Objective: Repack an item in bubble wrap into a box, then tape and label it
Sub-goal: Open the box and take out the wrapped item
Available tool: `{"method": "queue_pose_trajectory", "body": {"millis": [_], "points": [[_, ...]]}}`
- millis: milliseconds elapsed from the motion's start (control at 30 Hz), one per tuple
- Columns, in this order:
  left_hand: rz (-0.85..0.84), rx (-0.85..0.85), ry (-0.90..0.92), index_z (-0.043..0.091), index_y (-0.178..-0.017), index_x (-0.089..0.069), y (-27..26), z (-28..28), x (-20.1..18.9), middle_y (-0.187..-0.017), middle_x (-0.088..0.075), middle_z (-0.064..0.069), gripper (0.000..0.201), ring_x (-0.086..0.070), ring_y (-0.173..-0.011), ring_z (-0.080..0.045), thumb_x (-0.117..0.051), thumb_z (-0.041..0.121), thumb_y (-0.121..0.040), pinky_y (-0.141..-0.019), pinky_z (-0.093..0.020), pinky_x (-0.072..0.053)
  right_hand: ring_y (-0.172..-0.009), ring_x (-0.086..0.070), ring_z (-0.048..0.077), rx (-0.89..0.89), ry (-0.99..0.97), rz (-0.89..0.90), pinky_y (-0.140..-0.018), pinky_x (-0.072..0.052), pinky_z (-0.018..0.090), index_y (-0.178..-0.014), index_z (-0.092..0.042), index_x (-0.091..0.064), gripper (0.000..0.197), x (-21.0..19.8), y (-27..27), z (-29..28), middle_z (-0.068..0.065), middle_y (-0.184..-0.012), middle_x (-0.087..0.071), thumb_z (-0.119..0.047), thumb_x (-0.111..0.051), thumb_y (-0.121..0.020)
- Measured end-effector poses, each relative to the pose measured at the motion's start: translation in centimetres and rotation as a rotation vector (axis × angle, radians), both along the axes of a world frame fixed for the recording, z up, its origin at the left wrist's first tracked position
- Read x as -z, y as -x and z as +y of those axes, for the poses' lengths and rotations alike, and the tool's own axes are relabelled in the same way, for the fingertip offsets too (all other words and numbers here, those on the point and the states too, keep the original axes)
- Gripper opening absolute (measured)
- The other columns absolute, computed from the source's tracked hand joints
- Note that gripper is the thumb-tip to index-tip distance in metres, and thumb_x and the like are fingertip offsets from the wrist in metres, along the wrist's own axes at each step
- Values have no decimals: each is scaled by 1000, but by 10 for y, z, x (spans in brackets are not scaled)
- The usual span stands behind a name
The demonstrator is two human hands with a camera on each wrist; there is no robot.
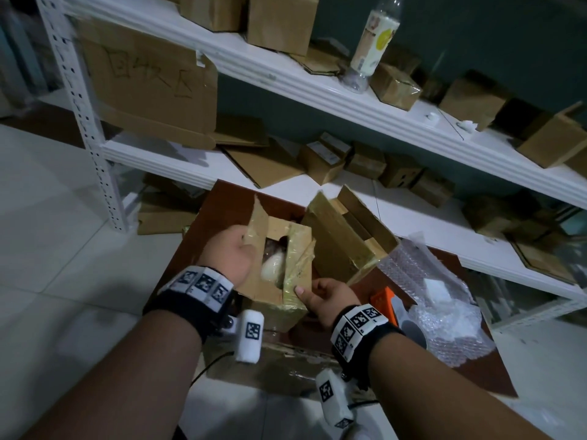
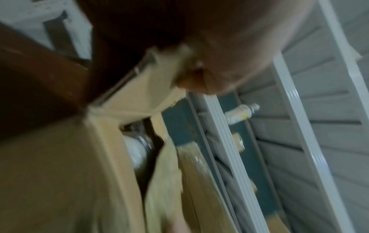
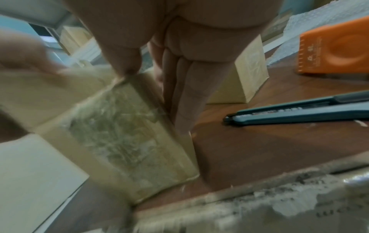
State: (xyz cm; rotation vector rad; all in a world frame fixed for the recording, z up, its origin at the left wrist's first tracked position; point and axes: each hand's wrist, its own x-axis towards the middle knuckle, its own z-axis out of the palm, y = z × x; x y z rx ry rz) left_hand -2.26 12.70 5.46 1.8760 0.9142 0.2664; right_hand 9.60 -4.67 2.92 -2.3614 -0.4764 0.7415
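A taped cardboard box stands on the brown table with its top flaps parted. Inside it lies a pale rounded item, also seen in the left wrist view as a white item. My left hand grips the left flap and holds it back. My right hand pinches the near corner of the right flap, thumb on top, with its fingers down the box side. A second, empty open box leans just behind. Bubble wrap lies to the right.
An orange tape dispenser and a dark box cutter lie right of the box. A flattened carton lies at the table's near edge. White shelves behind hold many cartons and a plastic bottle.
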Motion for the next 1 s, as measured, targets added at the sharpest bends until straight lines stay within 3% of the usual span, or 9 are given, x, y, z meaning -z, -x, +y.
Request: {"method": "queue_pose_trajectory", "body": {"millis": [133,267,333,367,433,500,633,800,1000], "points": [[-50,14,47,49,-144,-39,6,11,15,-129,-63,6,61,-65,-95,-15,-48,11,-97,-80,-36,-58,-85,-65,9,-20,50,-21,-64,-48,21,-109,-24,-68,37,-6,3,3,-8,-98,-69,-53,-68,-86],[44,67,-115,35,-145,-45,4,5,22,-156,-39,2,49,-54,-100,-9,-46,16,-100,-73,-19,-46,-89,-68,15,-71,134,-109,-84,-58,34,-107,-25,-69,41,-3,5,8,-5,-100,-73,-59,-64,-86],[113,121,-100,31,-152,-34,1,0,21,-165,-17,-1,55,-42,-134,-17,-51,30,-99,-103,-29,-42,-100,-68,16,-64,126,-114,-89,-55,31,-122,-27,-64,47,-5,9,8,-4,-117,-71,-57,-65,-87],[168,155,-108,29,-155,-25,0,-2,22,-167,-2,-3,64,-21,-149,-22,-53,37,-98,-117,-40,-28,-110,-65,18,-61,120,-127,-92,-52,29,-134,-28,-55,55,-7,11,8,-3,-127,-66,-55,-65,-87],[293,232,-191,26,-158,-9,-5,-4,23,-164,18,-9,78,9,-152,-27,-54,42,-96,-121,-54,-5,-123,-58,21,-87,112,-164,-95,-45,26,-149,-30,-37,68,-11,14,9,-1,-139,-59,-50,-64,-90],[331,266,-198,23,-158,0,-9,-5,28,-162,22,-15,82,15,-151,-29,-54,36,-97,-121,-55,1,-124,-58,20,-139,110,-191,-92,-44,23,-152,-29,-30,68,-12,17,10,-2,-138,-60,-46,-60,-94],[270,260,18,25,-156,11,-10,-7,34,-163,21,-9,82,5,-152,-28,-48,22,-100,-123,-46,-14,-124,-59,23,-174,127,-211,-101,-48,30,-156,-32,-17,74,-8,18,12,2,-142,-58,-45,-57,-96],[186,224,72,28,-158,3,-10,-5,33,-166,-4,-1,80,-38,-141,-31,-50,20,-99,-110,-42,-41,-117,-61,29,-286,325,-282,-93,-50,36,-157,-21,-16,67,-26,20,27,10,-133,-61,-44,-45,-101],[185,206,36,24,-158,-6,-9,-4,34,-164,-17,-3,83,-36,-141,-29,-59,22,-95,-112,-46,-39,-71,-58,20,-272,536,-411,-59,-48,30,-96,-12,-60,52,-43,25,59,1,-74,-57,-63,-60,-86]]}}
